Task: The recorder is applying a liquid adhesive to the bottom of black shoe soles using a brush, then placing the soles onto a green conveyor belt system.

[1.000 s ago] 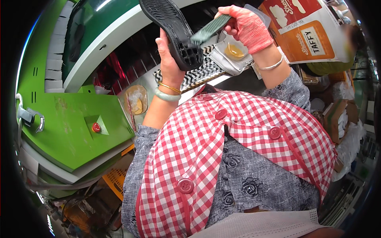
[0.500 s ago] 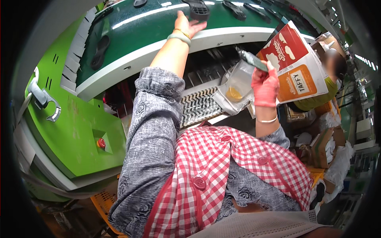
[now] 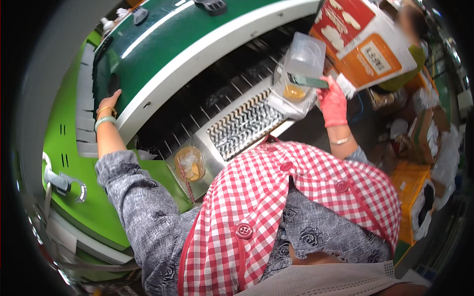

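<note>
At the left end of the green conveyor belt, my bare left hand closes on the near end of a dark shoe sole. Its fingertips are partly hidden. My right hand, in a coral glove, grips a flat green brush by its end. The brush's tip points left, over a clear plastic tub with yellow stuff at its bottom. Farther along the belt lie a grey sole and a dark sole.
Metal racks with a zigzag pattern lie before me. A second tub stands left of them. The green machine housing is at the left. A printed carton stands right; a person is beyond. An orange crate sits lower right.
My left hand has moved from the sole at the belt's top to the one at its left end. My right hand has turned the brush flatter. The view has shifted.
</note>
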The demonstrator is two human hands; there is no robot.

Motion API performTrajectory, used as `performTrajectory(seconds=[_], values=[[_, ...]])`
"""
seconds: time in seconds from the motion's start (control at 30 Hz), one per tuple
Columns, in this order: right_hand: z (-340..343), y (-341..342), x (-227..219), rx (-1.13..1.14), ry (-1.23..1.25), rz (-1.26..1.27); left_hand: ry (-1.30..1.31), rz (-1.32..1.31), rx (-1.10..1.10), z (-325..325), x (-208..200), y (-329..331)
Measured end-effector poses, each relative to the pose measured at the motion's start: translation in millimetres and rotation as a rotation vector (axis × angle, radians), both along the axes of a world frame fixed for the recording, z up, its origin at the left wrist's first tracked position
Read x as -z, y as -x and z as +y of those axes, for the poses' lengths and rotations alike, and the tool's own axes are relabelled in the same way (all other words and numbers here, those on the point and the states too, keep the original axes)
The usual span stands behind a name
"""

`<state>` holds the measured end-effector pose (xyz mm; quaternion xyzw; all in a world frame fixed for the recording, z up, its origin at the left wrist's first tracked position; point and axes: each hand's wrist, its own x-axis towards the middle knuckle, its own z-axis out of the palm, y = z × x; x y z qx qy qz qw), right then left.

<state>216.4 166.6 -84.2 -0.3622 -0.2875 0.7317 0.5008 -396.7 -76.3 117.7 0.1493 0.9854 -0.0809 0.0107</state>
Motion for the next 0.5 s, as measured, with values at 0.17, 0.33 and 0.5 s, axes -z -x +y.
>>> performTrajectory(seconds=[0.17,0.33,0.5], values=[[14.8,1.7,26.6,-0.054,-0.170,-0.221,-0.684,0.360,0.139,-45.0,0.0,2.7],[28.6,3.3,53.0,-0.101,-0.221,-0.586,-1.183,-0.202,0.553,35.3,-28.1,-193.9],[31.4,4.2,67.2,-0.163,-0.310,-0.807,-1.305,-0.946,0.530,36.5,51.6,-326.8]])
